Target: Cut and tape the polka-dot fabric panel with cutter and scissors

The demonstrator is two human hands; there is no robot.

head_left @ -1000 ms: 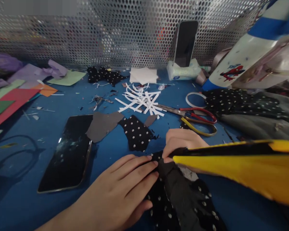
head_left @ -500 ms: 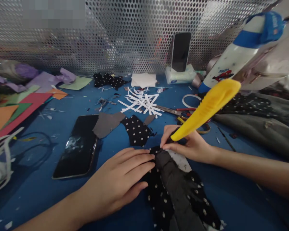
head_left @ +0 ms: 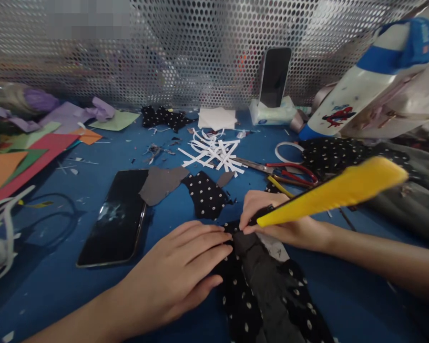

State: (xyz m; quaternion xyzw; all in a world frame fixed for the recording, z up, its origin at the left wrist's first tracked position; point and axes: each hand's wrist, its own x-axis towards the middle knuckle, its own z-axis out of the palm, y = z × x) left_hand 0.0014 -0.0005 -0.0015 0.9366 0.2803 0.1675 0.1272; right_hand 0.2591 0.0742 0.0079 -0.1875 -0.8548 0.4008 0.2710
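Note:
Black fabric with white dots (head_left: 246,312) lies in front of me, with a dark grey strip (head_left: 262,276) along its middle and a whitish patch (head_left: 277,248) at its right. My left hand (head_left: 186,267) rests flat on the fabric's upper left edge, fingers stretched out. Pinched in my right hand (head_left: 303,232) is a yellow tool that looks like a utility knife (head_left: 336,193), its handle slanting up to the right. Its working end, at the fabric's top edge, is hidden by my fingers. Just beyond lies a loose dotted scrap (head_left: 204,194) beside a grey scrap (head_left: 160,183).
A dark phone (head_left: 114,219) lies at left, near coloured paper (head_left: 39,157). White paper strips (head_left: 214,150) and red-handled scissors (head_left: 293,172) lie further back. Another phone (head_left: 276,76) stands on a tissue pack (head_left: 271,112) against a perforated metal panel (head_left: 200,57). A bottle (head_left: 361,90) leans at right.
The knife's handle has swung lower and to the right, uncovering more of the scissors. The view has shifted slightly; my left hand keeps its place on the fabric.

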